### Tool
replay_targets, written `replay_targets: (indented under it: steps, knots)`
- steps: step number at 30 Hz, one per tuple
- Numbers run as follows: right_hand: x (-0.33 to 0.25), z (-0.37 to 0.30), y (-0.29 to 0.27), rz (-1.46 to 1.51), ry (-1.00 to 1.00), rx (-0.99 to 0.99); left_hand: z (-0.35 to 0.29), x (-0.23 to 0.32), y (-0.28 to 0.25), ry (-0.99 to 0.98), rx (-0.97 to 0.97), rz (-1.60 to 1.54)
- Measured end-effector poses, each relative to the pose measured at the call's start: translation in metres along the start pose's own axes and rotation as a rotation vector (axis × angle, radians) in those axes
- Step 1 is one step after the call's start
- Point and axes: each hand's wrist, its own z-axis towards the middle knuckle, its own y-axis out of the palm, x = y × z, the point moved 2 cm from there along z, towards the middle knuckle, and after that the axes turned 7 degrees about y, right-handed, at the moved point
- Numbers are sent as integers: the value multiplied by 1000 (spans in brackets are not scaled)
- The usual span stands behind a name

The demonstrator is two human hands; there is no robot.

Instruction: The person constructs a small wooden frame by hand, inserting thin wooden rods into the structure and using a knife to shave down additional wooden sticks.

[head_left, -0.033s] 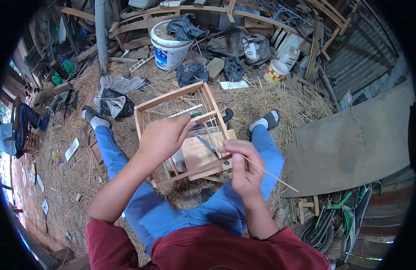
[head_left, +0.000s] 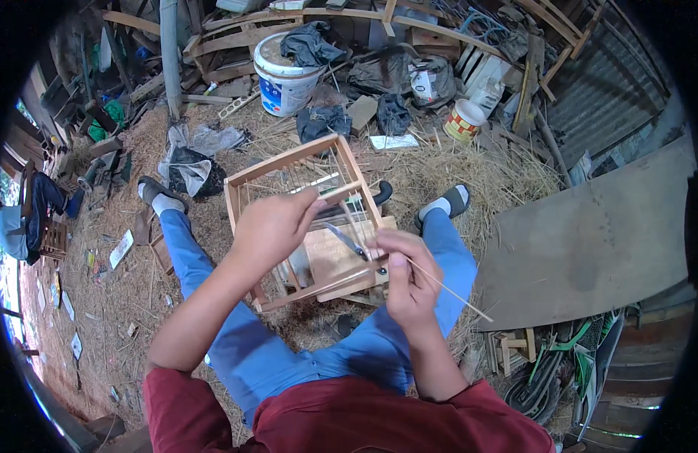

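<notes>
A rectangular wooden frame (head_left: 285, 163) with thin rods across it, cage-like, stands tilted between my knees. My left hand (head_left: 272, 230) is closed on the frame's wooden crossbar (head_left: 341, 193), thumb and fingers pinching near its middle. On the frame's right side, my right hand (head_left: 411, 279) pinches a thin wooden stick (head_left: 464, 303). One end of the stick points out to the lower right; its other end is hidden behind the fingers. Under the frame, a knife (head_left: 344, 240) with a pale blade lies over a light wooden board (head_left: 322, 260), between both hands.
A large white bucket (head_left: 277, 87) and a smaller patterned bucket (head_left: 464, 121) stand beyond the frame among scrap wood and black plastic bags (head_left: 324, 123). A wide flat panel (head_left: 590, 234) is at the right. Straw covers the ground. Someone sits at far left (head_left: 43, 204).
The stick in my right hand has shifted slightly left, toward the frame, with its outer end closer in. My left hand stays on the crossbar.
</notes>
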Motion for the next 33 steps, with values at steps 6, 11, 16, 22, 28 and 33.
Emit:
replay_targets:
  steps: [6,11,16,22,28,33]
  knots:
    - [-15,28,12,-236,-152,43,1,-21,-18,-48,44,1]
    - [-33,49,25,-328,-411,-80,1,-36,-49,-31,59,-119]
    - [-57,65,27,-255,-455,-75,9,-34,-81,-160,-117,-421]
    - [-63,85,28,-340,-501,-98,8,-41,-71,-206,-181,-600]
    - [-52,78,24,-341,-406,-95,13,-40,-61,-239,-250,-689]
    - [-50,78,22,-386,-372,-111,15,-46,-48,-202,-284,-674]
